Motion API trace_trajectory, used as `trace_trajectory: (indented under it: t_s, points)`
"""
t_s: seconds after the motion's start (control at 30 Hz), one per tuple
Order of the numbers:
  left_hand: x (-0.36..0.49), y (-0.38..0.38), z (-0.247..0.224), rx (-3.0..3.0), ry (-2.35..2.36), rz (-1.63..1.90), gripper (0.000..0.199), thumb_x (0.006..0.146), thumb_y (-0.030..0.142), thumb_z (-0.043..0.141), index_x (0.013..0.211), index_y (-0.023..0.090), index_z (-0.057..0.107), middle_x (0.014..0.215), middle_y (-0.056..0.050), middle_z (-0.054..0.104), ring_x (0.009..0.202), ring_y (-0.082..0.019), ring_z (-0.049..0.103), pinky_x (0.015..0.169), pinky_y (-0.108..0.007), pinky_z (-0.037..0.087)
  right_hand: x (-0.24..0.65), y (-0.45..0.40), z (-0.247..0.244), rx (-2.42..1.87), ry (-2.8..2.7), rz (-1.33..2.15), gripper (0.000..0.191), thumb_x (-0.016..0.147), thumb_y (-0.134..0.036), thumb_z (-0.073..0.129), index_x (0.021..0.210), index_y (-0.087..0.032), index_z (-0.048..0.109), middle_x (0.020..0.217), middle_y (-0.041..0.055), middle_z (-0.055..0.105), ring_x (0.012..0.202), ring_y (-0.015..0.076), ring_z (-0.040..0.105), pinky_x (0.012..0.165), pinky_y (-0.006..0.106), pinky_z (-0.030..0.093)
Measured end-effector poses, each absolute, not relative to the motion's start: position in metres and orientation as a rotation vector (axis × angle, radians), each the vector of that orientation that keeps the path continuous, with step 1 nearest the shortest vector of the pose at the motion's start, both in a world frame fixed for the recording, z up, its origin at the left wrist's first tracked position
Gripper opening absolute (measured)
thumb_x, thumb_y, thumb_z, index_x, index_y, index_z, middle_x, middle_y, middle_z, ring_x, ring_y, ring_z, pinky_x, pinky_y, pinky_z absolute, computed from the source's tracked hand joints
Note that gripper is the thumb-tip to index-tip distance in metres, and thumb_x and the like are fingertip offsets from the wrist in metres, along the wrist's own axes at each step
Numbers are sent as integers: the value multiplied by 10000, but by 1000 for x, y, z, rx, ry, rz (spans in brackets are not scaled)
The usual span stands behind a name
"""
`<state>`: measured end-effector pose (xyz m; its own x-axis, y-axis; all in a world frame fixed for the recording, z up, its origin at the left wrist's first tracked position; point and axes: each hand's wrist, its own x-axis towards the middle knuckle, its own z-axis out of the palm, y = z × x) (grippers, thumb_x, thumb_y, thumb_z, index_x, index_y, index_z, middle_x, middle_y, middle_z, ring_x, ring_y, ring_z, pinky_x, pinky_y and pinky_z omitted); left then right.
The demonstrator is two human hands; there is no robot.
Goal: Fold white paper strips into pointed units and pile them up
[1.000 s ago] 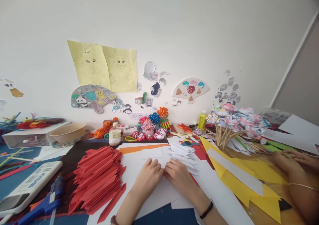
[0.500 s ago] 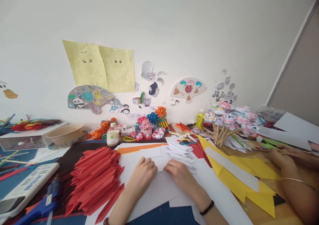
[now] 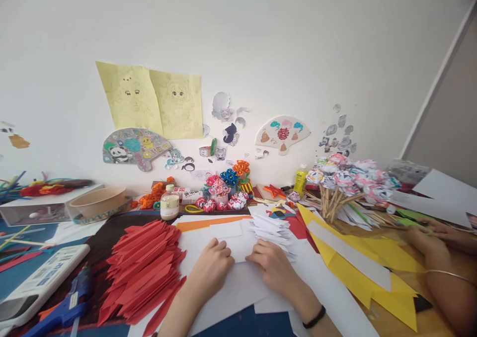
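My left hand [image 3: 212,265] and my right hand [image 3: 271,263] rest low over white sheets, fingers curled and closed on the near edge of a small piece of white paper [image 3: 239,251], one hand at each end. Fingertips are partly hidden behind the knuckles. Under it lies a larger white sheet [image 3: 238,292]. Just beyond my left hand sits a small white paper rectangle [image 3: 226,229]. Beyond my right hand is a stack of folded white paper pieces [image 3: 271,232]. Left of my left hand is a large pile of folded red paper pieces [image 3: 143,270].
A blue glue gun [image 3: 70,302] and a white power strip [image 3: 44,282] lie at left. A small bottle [image 3: 170,204] stands at the back. Yellow paper [image 3: 350,257] and a bunch of paper flowers [image 3: 343,178] are at right, beside another person's hands [image 3: 432,235].
Both hands stay on the white paper and have shifted only slightly, the fingers moving along its near edge. The view has moved a little. The other person's hands have moved slightly.
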<state>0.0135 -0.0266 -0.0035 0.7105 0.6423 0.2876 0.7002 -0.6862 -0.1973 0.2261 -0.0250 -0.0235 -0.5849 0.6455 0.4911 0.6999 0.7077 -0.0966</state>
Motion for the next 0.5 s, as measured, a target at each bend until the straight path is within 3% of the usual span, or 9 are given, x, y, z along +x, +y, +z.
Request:
trace_trajectory:
  t_s: [0.27, 0.5]
  points:
    - [15, -24, -9, -2566, -1007, -229, 140, 866, 184, 571, 727, 167, 576, 736, -22, 604, 725, -188, 515, 662, -326, 295, 226, -25, -21, -1166, -2356, -69, 34, 819, -187, 657, 801, -209, 675, 784, -4, 634, 807, 178, 540, 694, 284, 392]
    - [16, -25, -9, -2505, -1134, -362, 157, 903, 157, 495, 763, 172, 564, 765, -27, 596, 754, -194, 505, 666, -332, 288, 222, -25, -21, -1109, -2330, -130, 197, 897, -91, 495, 771, -173, 621, 769, 14, 609, 763, 170, 536, 682, 282, 404]
